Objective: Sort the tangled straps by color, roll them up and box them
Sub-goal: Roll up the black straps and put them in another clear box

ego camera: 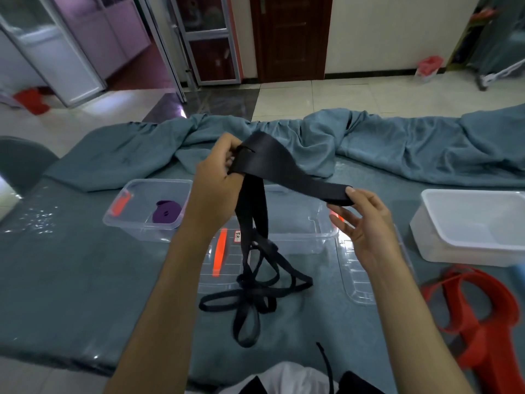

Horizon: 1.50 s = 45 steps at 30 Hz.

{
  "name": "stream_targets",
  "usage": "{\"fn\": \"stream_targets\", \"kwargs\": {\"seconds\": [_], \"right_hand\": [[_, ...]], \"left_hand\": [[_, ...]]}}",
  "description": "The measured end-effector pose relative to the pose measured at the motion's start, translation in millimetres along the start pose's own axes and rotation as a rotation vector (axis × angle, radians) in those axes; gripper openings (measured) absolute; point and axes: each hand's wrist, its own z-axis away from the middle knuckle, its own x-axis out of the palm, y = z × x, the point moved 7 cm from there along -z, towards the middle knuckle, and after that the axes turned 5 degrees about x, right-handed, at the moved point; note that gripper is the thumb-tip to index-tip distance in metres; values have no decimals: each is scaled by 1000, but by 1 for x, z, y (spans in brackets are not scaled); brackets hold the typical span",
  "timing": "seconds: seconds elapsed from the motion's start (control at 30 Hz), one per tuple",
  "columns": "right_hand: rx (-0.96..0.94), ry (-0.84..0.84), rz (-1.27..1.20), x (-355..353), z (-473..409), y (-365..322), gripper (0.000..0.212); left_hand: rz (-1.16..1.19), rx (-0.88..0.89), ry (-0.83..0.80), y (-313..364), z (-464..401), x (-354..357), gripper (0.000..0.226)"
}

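Step in hand, by judgement: rolling the black strap. The sorting looks largely settled, since the colours lie apart.

The long flat black woven strap (298, 177) is held above the table centre. Its upper end is wound around the fingers of the left hand (218, 177), at about 11 o'clock from the table centre. From there, 1 flat run crosses to the right hand (360, 220), at about 2 o'clock. The rest hangs down and lies in loose tangled loops on the glossy teal-covered table (71, 280), at about 6 o'clock, partly over a clear flat plastic lid (221, 268).

Left hand: raised, fingers curled around the wound end, thumb side towards the strap. Right hand: thumb and forefinger pinch the strap's flat run; the other 3 fingers are spread and loose below it. Both forearms reach forward from the bottom edge.

A rolled purple strap (167, 213) sits in the clear plastic box (133, 223) at 10 o'clock. A second clear plastic box (306, 237) stands behind the hands at 12 o'clock. A white opaque plastic tub (466, 226) stands at 3 o'clock. Red straps (477, 317) lie loose at 4 o'clock.

Next move, by judgement: feed the run onto the left fingers turn by turn, keeping it flat and taut. The tangled loops below need freeing as the slack comes up, or they may snag.
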Motion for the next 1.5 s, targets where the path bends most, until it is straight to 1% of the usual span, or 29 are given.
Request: {"fn": "stream_targets", "kwargs": {"seconds": [0.1,0.2,0.3,0.37,0.43,0.5,0.53,0.6,0.63,0.7,0.73,0.77,0.87,0.9,0.93,0.97,1.03,1.07,1.13,1.17,1.2,1.23,1.3,1.4,1.5], "right_hand": [[-7,-31,24,6,1,1,15],[-8,-32,13,5,0,4,13],[17,-5,-12,-3,-4,10,11],[34,33,-19,-11,-7,16,10],[68,81,-30,-20,-11,27,10],[117,135,-65,-28,-14,39,10],[137,158,-82,-32,-15,45,10],[167,173,-105,-36,-17,57,8],[181,166,-118,-36,-17,63,8],[207,154,-144,-33,-16,76,11],[219,157,-173,-31,-16,82,12],[232,168,-223,-28,-15,87,12],[258,203,-464,-22,-15,92,7],[254,203,-541,-20,-16,91,8],[243,199,-598,-19,-18,89,7],[229,187,-634,-16,-19,87,9],[207,158,-649,-9,-23,87,28],[202,151,-636,-5,-25,88,36],[203,136,-575,2,-30,91,44],[208,120,-531,4,-32,93,46],[220,93,-486,6,-35,95,47],[240,57,-444,8,-36,97,48],[280,6,-387,8,-35,104,47],[318,-2,-215,7,-30,113,37],[296,41,-3,2,-25,125,36]], "left_hand": [[28,9,50,-3,-8,-2,10],[73,-108,-30,-27,-4,7,11],[246,-231,-123,-52,8,20,10],[199,-270,-163,-68,14,25,12],[87,-307,-271,-87,23,33,20],[9,-343,-427,-104,37,43,35],[-1,-342,-488,-110,44,48,42],[2,-316,-549,-118,57,57,52],[11,-318,-570,-121,63,60,54],[44,-376,-612,-131,76,66,49],[63,-422,-632,-137,83,68,48],[73,-463,-656,-144,91,68,52],[-8,-538,-709,-163,111,60,74],[-61,-555,-714,-170,117,55,75],[-113,-570,-714,-177,122,51,69],[-159,-580,-700,-183,126,48,58],[-240,-573,-630,-190,130,42,33],[-279,-550,-577,-190,128,40,26],[-314,-519,-433,-187,121,35,24],[-287,-526,-351,-185,117,31,23],[-216,-556,-266,-182,112,26,20],[-95,-608,-181,-179,108,23,15],[168,-726,-61,-170,99,21,17],[352,-784,9,-153,78,24,23],[475,-820,96,-140,57,30,19]]}}
